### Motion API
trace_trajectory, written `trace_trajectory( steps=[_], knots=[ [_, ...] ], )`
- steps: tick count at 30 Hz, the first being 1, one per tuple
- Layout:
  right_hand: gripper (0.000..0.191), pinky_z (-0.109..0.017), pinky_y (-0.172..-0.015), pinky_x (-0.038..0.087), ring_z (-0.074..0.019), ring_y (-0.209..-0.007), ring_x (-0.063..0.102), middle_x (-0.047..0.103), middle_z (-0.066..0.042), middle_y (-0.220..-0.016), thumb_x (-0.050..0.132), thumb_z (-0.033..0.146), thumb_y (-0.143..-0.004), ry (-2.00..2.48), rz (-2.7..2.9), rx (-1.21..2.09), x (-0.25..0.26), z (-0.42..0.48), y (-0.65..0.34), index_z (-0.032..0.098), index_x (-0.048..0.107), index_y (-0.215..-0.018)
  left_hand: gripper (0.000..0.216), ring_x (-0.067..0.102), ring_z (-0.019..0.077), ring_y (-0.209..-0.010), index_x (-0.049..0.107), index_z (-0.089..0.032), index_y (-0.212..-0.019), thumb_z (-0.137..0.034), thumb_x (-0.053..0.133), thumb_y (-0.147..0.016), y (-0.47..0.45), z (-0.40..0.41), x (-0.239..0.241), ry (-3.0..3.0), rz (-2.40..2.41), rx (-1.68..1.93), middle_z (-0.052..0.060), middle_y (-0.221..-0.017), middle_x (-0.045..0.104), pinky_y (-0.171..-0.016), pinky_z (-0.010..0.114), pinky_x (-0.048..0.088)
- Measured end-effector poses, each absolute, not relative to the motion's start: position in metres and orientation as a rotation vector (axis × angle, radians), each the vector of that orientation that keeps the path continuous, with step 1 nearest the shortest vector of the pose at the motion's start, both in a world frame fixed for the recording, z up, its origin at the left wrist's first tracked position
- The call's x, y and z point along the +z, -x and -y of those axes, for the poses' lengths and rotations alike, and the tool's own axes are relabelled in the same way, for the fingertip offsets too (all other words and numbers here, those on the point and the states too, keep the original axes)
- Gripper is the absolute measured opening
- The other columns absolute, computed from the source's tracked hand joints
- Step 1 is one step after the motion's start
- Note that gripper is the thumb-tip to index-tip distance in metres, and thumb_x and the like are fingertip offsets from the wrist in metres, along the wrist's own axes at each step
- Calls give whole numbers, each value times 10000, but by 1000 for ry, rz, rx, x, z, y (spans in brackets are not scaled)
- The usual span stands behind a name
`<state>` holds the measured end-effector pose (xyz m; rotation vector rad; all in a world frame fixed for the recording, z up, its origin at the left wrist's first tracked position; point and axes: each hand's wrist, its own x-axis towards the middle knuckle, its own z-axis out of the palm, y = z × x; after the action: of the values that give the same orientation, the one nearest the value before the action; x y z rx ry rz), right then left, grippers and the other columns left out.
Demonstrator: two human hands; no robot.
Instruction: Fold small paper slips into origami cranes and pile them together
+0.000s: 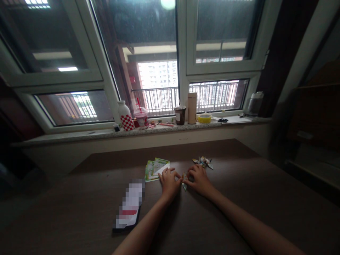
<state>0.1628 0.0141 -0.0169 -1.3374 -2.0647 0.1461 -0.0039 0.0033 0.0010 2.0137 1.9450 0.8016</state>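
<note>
A small folded piece of printed paper sits on the table between my two hands, its pointed end toward me. My left hand pinches its left side with thumb and forefinger, while the other fingers rest near the green-and-white printed sheets. On the other side, my right hand has its thumb and fingertips closed on the same piece; its curled fingers hide part of it. Just beyond the right hand lies a loose cluster of folded paper pieces.
A phone-like device, its screen blurred out, lies left of my left forearm on the brown table. Along the windowsill stand a checkered bottle, drink cups, a tan flask, yellow tape and scissors.
</note>
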Motion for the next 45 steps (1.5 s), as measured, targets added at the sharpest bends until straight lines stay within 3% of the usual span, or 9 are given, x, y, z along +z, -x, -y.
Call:
trace_trajectory(
  steps=[23, 26, 30, 36, 45],
  knots=[
    [418, -439, -1054, 324, -276, -1216, 438, 591, -55, -1153, 835, 481, -611, 1349, 2168, 306, -8, -10, -172, 239, 665, -907, 54, 331, 312, -1380, 732, -254, -812, -274, 694, -780, 5, -4, -2, -2017, -1955, 813, 27, -1333, 580, -1161, 605, 76],
    [358, -424, -1035, 351, -261, -1188, 458, 598, -54, -1135, 806, 460, -673, 1314, 2139, 289, -13, -10, -172, 240, 665, -918, 78, 325, 312, -1382, 732, -260, -841, -276, 691, -777, 6, -3, -2, -2017, -1941, 818, 28, -1334, 575, -1166, 591, 81],
    [124, -422, -1023, 360, -250, -1163, 470, 618, -51, -1087, 695, 358, -813, 1286, 2101, 200, -18, -13, -173, 235, 679, -802, 160, 343, 297, -1369, 708, -260, -930, -287, 687, -774, 6, 0, -1, -2017, -1943, 829, 33, -1318, 581, -1169, 554, 122],
    [104, -440, -1023, 358, -269, -1163, 465, 633, -53, -1077, 703, 331, -799, 1329, 2067, 133, -19, -16, -171, 231, 692, -776, 74, 344, 307, -1363, 746, -292, -821, -308, 728, -750, 11, 4, 2, -2070, -1892, 785, 1, -1347, 576, -1150, 567, 150],
    [65, -447, -1017, 374, -273, -1153, 456, 626, -64, -1055, 694, 279, -795, 1395, 2022, 84, -22, -21, -168, 217, 684, -783, 196, 280, 321, -1414, 781, -394, -887, -313, 774, -708, 16, 3, 10, -2109, -1803, 618, -31, -1431, 528, -1164, 596, 71]
  ],
)
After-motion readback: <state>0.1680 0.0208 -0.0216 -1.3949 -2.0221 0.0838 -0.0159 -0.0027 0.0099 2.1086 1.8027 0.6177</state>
